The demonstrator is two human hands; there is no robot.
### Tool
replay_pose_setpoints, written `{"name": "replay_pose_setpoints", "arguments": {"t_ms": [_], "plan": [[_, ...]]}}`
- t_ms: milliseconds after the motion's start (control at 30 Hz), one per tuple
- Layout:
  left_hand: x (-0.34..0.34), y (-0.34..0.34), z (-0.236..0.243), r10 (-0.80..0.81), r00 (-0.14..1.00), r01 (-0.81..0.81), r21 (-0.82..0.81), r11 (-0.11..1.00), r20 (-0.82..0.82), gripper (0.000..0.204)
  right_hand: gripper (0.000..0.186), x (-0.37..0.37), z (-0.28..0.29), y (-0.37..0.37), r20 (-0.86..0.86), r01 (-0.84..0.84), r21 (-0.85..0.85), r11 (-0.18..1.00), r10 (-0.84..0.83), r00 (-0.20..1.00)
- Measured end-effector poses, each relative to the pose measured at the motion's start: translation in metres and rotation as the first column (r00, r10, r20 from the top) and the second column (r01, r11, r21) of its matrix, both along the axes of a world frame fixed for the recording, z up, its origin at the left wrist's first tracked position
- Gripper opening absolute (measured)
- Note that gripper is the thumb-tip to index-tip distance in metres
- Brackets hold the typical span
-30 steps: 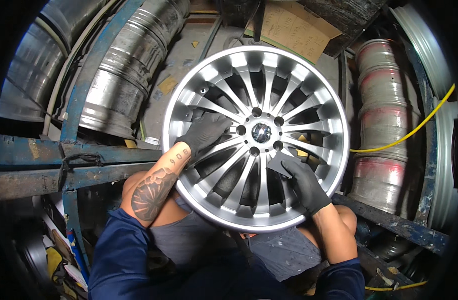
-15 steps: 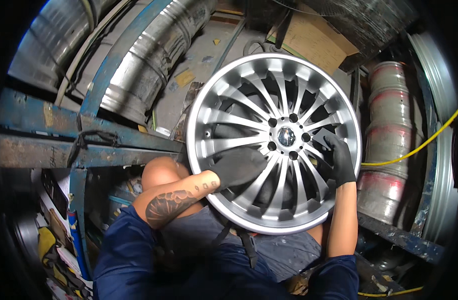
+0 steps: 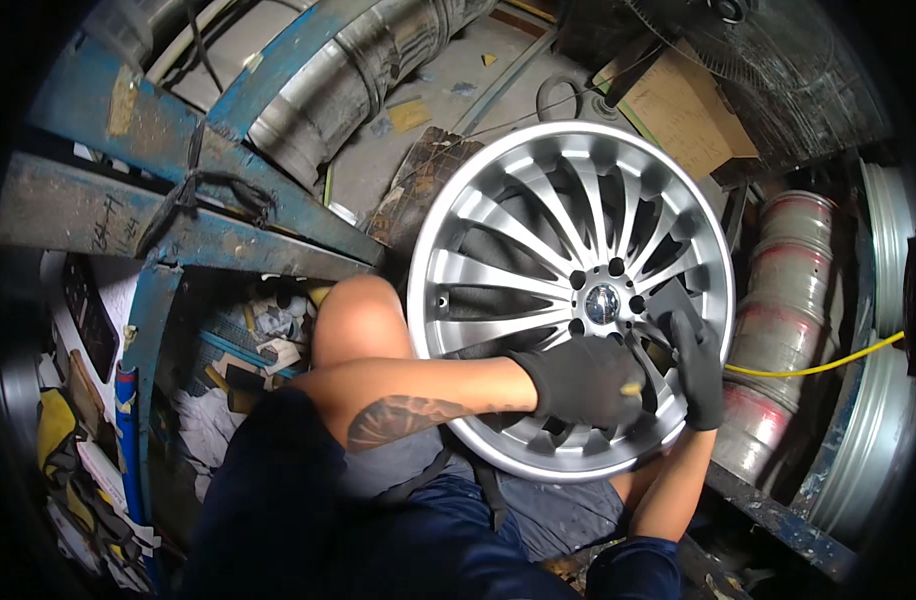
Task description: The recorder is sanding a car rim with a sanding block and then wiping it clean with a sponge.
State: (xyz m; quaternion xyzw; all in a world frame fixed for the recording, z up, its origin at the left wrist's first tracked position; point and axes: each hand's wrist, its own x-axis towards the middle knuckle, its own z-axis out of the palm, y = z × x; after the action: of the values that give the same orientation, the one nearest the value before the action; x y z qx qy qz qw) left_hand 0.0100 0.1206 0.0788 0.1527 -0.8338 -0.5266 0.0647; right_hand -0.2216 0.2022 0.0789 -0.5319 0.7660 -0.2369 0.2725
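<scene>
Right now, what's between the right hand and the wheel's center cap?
Head view: the dark sheet held by the right hand, then a lug hole beside the center cap of the silver wheel.

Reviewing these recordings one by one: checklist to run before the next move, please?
1. Right hand has a grip on dark sheet: ok.
2. Left hand gloved, like the right: ok.
3. Left grip holding anything: cannot tell, palm hidden.
4. Wheel has its center cap: ok.
5. Wheel face unobstructed: not ok, both hands cover part.
6. Wheel firmly supported: cannot tell, underside hidden.
</scene>
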Motion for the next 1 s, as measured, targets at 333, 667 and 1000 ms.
{"name": "replay_pose_setpoints", "arguments": {"t_ms": [333, 667, 1000], "plan": [[-0.004, 0.077, -0.016, -0.470, 0.656, 0.172, -0.489, 0.855, -0.590, 0.016, 0.043, 0.080, -0.046, 0.012, 0.287, -0.178, -0.058, 0.982, 0.187, 0.940], [-0.026, 0.025, -0.011, -0.242, 0.743, -0.083, -0.444, 0.892, -0.624, 0.019, 0.058, 0.131, -0.059, -0.043, -0.290, -0.605, -0.087, 0.791, 0.561, 0.775], [-0.034, 0.011, -0.004, -0.122, 0.752, -0.220, -0.422, 0.880, -0.647, 0.019, 0.064, 0.166, -0.069, -0.059, -0.473, -0.699, 0.023, 0.715, 0.624, 0.622]]}}
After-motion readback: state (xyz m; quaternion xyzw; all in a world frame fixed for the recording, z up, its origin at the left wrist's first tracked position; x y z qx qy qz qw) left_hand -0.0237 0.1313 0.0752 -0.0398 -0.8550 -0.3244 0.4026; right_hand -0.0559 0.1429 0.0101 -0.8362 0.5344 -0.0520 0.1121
